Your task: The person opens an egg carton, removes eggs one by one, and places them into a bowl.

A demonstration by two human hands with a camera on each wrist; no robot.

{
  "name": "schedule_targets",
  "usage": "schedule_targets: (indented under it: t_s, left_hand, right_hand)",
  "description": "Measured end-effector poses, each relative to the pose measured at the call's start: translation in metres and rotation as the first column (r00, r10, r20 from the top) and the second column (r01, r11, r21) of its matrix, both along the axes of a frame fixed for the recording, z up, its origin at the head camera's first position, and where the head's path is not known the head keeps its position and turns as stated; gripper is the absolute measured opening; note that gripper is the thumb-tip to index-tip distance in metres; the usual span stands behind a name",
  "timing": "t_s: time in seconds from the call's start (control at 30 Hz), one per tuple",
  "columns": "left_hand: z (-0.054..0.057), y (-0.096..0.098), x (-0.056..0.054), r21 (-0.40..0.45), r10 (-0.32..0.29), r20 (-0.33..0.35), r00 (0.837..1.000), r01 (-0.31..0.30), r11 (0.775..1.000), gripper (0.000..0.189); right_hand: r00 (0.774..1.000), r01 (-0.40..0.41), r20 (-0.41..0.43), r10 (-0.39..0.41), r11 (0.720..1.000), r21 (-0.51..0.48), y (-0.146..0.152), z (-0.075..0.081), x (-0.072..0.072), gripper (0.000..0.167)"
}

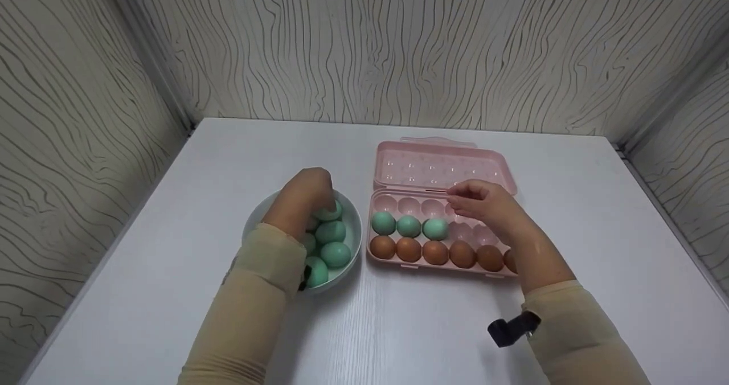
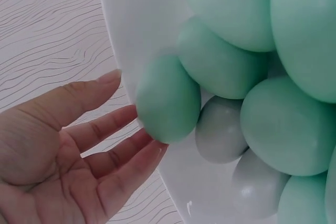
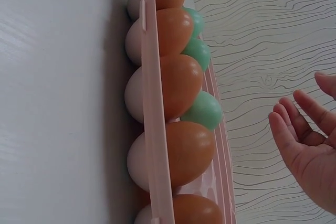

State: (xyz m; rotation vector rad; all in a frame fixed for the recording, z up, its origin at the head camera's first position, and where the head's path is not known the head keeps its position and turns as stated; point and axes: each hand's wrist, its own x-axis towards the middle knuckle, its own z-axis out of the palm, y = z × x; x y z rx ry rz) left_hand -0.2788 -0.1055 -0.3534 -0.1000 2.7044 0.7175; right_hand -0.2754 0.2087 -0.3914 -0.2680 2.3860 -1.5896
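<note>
On the left of my view, a smooth pale-green egg (image 2: 169,99) leans on the inner wall of a round white bowl (image 1: 348,231), among other pale-green eggs (image 1: 335,254). The left hand (image 1: 302,200) reaches in; I see its grip spread, thumb apart from the fingers, fingertips at that egg's edge without closing round it.

Just right of the bowl I have a pink plastic egg carton (image 1: 409,205), its translucent lid (image 1: 444,166) laid back. Six glossy brown eggs (image 1: 435,252) fill the front row, and three green eggs (image 1: 408,226) sit in the middle row's left cups. The right hand (image 1: 490,205) hovers above the carton's back part, its grip loosely parted, fingers gently bent, with hold of nothing.

Everything stands on a white, faintly grained bench (image 1: 364,339), whose far edge runs near a pale back wall (image 1: 353,49) patterned with dark, wavy wood-grain lines. I find the same pattern on the left wall (image 1: 57,134) and right wall (image 1: 697,123), with grey strips at the corners.
</note>
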Motion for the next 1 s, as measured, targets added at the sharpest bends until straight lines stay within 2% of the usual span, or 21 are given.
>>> schedule_targets:
  t_s: [0.23, 0.33, 0.57, 0.77, 1.0]
  left_hand:
    - [0.004, -0.007, -0.002, 0.021, -0.036, -0.034, 0.999, 0.036, 0.999, 0.037]
    - [0.006, -0.008, -0.003, 0.038, -0.034, -0.037, 0.999, 0.036, 0.999, 0.041]
    - [0.008, -0.005, -0.003, 0.084, -0.023, -0.082, 0.996, 0.030, 0.996, 0.042]
    - [0.008, 0.005, 0.000, 0.128, -0.016, -0.117, 0.993, 0.031, 0.991, 0.038]
    - [0.004, 0.015, 0.005, 0.190, -0.018, -0.142, 0.990, 0.045, 0.981, 0.037]
  right_hand:
    - [1.000, 0.006, 0.002, -0.007, 0.999, 0.040, 0.001, -0.002, -0.001, 0.032]
    - [1.000, 0.012, -0.003, -0.011, 0.996, 0.092, 0.001, -0.002, -0.001, 0.032]
    - [0.999, 0.008, -0.050, 0.003, 0.976, 0.217, -0.002, -0.010, -0.003, 0.032]
    - [1.000, 0.024, -0.025, -0.017, 0.961, 0.276, -0.008, -0.017, -0.004, 0.037]
    - [1.000, 0.030, -0.006, -0.030, 0.939, 0.342, -0.017, -0.023, -0.001, 0.034]
